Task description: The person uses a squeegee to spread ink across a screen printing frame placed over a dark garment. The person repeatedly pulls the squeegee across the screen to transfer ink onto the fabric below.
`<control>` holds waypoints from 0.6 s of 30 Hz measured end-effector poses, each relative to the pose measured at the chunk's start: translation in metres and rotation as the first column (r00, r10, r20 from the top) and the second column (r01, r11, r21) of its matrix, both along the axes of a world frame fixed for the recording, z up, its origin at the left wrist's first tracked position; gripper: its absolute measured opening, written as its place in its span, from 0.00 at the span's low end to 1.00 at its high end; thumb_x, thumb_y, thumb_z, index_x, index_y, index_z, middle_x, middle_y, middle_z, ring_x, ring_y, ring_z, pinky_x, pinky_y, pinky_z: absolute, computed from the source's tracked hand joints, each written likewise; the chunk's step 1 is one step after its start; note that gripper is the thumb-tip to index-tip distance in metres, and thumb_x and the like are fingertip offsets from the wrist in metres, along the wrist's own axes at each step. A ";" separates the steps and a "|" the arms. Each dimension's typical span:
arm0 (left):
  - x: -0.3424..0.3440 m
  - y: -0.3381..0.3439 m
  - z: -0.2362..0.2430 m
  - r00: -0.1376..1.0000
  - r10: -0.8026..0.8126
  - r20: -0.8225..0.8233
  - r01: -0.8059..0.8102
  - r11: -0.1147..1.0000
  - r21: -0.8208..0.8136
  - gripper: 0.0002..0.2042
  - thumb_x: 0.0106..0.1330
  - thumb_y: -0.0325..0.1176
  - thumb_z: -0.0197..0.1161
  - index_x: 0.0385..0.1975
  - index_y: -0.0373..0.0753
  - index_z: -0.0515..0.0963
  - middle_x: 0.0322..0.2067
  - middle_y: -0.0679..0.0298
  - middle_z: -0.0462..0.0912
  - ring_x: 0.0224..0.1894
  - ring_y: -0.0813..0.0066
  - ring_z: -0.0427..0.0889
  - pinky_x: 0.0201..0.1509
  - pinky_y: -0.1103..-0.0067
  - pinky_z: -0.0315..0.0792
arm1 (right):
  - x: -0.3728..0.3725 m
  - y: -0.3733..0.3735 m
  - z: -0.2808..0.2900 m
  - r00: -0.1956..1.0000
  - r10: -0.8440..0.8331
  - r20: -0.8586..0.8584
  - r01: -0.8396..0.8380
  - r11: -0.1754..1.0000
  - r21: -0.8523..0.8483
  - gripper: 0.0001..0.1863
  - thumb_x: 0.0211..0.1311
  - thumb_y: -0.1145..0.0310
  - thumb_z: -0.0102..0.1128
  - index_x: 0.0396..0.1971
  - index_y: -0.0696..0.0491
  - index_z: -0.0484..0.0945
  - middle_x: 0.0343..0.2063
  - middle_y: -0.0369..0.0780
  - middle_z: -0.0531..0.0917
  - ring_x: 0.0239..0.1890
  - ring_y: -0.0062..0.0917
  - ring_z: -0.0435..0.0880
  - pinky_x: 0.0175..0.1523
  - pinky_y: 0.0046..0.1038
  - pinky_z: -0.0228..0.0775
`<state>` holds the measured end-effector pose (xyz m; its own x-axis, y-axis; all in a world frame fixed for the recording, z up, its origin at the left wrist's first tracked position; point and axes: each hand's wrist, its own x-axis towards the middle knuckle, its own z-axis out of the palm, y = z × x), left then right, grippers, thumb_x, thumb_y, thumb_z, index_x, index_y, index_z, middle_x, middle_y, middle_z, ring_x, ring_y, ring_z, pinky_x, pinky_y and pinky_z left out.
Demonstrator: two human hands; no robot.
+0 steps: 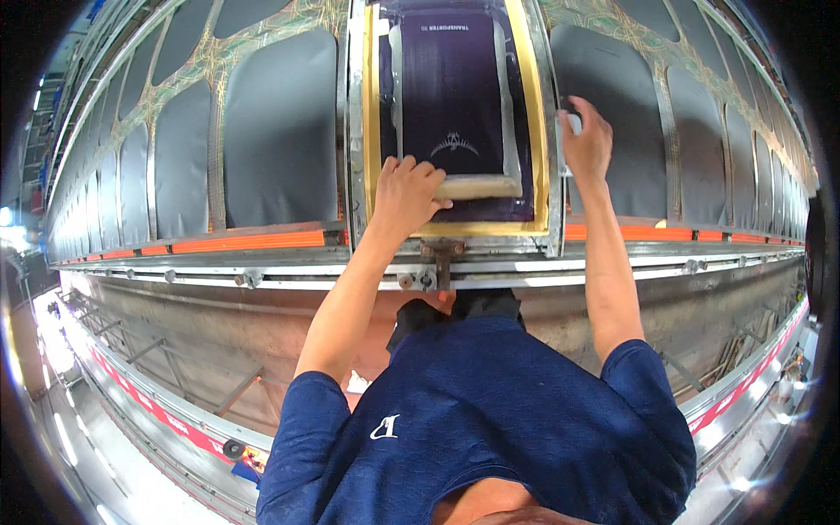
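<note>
A screen-printing frame (544, 175) with yellow tape along its inner border stands in front of me. Its dark purple mesh (451, 96) carries a pale winged emblem near the bottom and small lettering at the top. My left hand (407, 192) grips the left end of a pale squeegee (479, 187), which lies crosswise on the lower mesh. Just outside the frame's right rail is my right hand (588, 140), slightly blurred. Its fingers curl around a small whitish piece at the rail; what that is stays unclear.
Dark grey rounded panels (280, 131) line the long table on both sides. A metal rail (315, 273) with bolts and clamps runs along the near edge, below an orange strip (245, 245). A metal bracket (443, 254) juts from the frame's near end.
</note>
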<state>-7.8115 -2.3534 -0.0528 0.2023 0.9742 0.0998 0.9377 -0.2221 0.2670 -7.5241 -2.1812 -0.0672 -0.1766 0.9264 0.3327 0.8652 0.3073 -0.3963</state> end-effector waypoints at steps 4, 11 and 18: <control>-0.003 -0.001 -0.008 0.999 -0.024 0.028 0.026 0.997 -0.074 0.15 0.49 0.41 0.76 0.37 0.46 0.85 0.38 0.70 0.86 0.43 0.67 0.81 0.52 0.68 0.70 | 0.028 0.029 -0.061 0.949 -0.314 -0.017 0.290 0.893 -0.345 0.22 0.73 0.50 0.54 0.53 0.52 0.80 0.48 0.48 0.85 0.51 0.48 0.83 0.56 0.45 0.72; -0.021 -0.019 -0.002 0.983 0.059 0.175 -0.060 0.998 -0.002 0.13 0.48 0.33 0.72 0.36 0.47 0.84 0.38 0.71 0.86 0.43 0.68 0.83 0.54 0.69 0.69 | 0.015 0.023 0.002 0.941 -0.290 -0.175 0.216 0.912 -0.348 0.20 0.71 0.52 0.60 0.41 0.56 0.85 0.33 0.45 0.87 0.38 0.39 0.86 0.46 0.38 0.74; -0.129 -0.049 0.017 0.974 0.118 0.193 -0.125 0.992 0.028 0.11 0.49 0.34 0.72 0.34 0.46 0.85 0.36 0.69 0.87 0.42 0.66 0.84 0.52 0.67 0.70 | -0.098 -0.008 -0.017 0.937 -0.168 -0.305 0.108 0.973 -0.204 0.20 0.68 0.52 0.62 0.39 0.56 0.84 0.37 0.45 0.87 0.41 0.37 0.86 0.49 0.36 0.74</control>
